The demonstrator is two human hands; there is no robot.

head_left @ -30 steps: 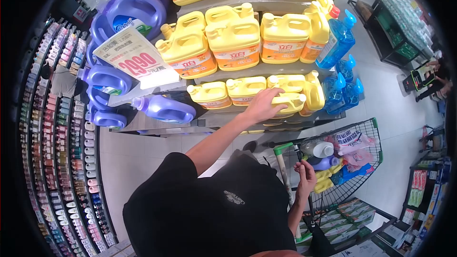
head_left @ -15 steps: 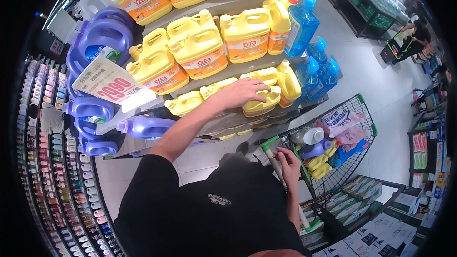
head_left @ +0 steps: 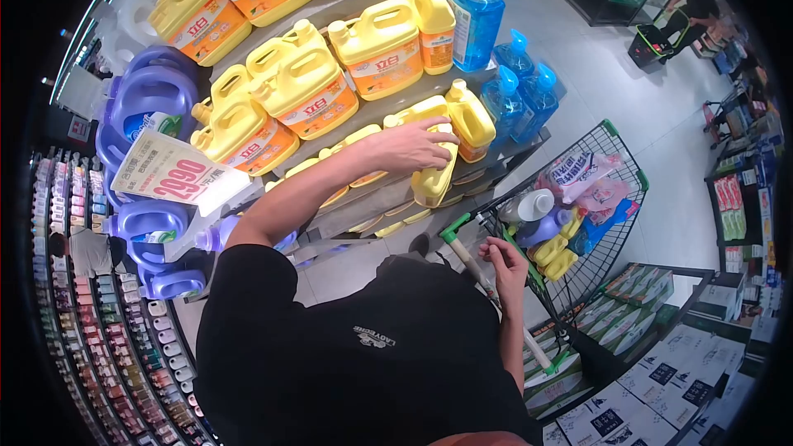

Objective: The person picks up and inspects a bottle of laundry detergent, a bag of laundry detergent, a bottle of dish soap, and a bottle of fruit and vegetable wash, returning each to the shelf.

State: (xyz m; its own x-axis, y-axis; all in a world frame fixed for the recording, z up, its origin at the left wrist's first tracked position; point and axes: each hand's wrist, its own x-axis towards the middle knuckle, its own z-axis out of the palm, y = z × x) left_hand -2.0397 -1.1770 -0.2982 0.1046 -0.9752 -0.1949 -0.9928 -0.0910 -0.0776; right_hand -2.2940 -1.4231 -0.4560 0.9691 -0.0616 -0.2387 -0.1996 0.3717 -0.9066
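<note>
My left hand (head_left: 410, 147) is closed over the handle of a yellow detergent jug (head_left: 433, 183) at the front edge of the display's lower tier. The jug stands turned and tilted, its top partly covered by my fingers. Just right of it is another yellow jug (head_left: 472, 122) on the same tier. My right hand (head_left: 505, 264) hovers beside the handle of the shopping cart (head_left: 467, 254), fingers curled together, with nothing visible in them. In the cart lie a white bottle (head_left: 529, 206), a purple bottle (head_left: 545, 227), yellow bottles (head_left: 555, 253) and a pink bag (head_left: 593, 180).
Blue pump bottles (head_left: 477, 21) line the display's right end; purple jugs (head_left: 153, 103) and a price sign (head_left: 178, 175) are at its left. Stacked white cartons (head_left: 661, 380) sit at lower right. A person (head_left: 702, 4) with a black basket (head_left: 649, 46) is in the far aisle.
The jug under my left hand has swung from lying along the shelf edge to a turned, tilted pose. The whole view has shifted a little. My right hand stays by the cart handle.
</note>
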